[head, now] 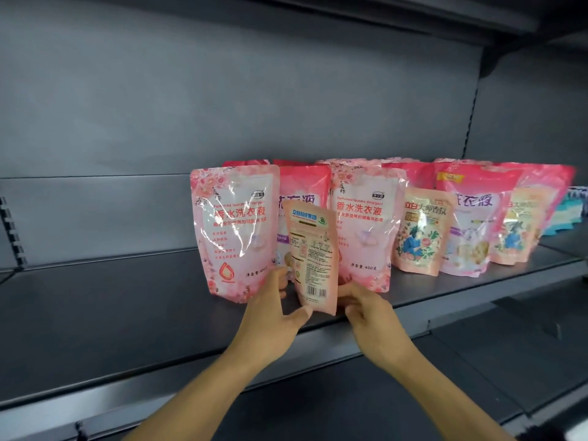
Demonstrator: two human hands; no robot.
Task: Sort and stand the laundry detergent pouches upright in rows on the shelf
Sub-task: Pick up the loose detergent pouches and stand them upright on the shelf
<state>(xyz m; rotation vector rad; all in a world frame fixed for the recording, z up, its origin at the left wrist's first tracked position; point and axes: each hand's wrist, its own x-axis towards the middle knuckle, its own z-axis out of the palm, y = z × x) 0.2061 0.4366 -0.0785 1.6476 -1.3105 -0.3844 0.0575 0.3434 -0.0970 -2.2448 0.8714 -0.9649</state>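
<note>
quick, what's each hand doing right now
Left hand: grips the lower left edge of the small peach plastic pouch, back label facing the camera.
Right hand: fingers curled at the pouch's lower right edge, holding it.

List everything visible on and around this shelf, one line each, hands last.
Small peach pouch: one, back label and barcode facing out, upright at the shelf front, held between both hands.
Light pink floral pouches: two, standing in the front row, either side of the held pouch.
Deep pink pouches: several, standing behind and to the right; exact count unclear.
Small peach floral pouches: at least two, front right.
Blue packs: far right, blurred.
Shelf: dark grey metal.
Left hand: grips the pouch's lower left.
Right hand: grips its lower right.
</note>
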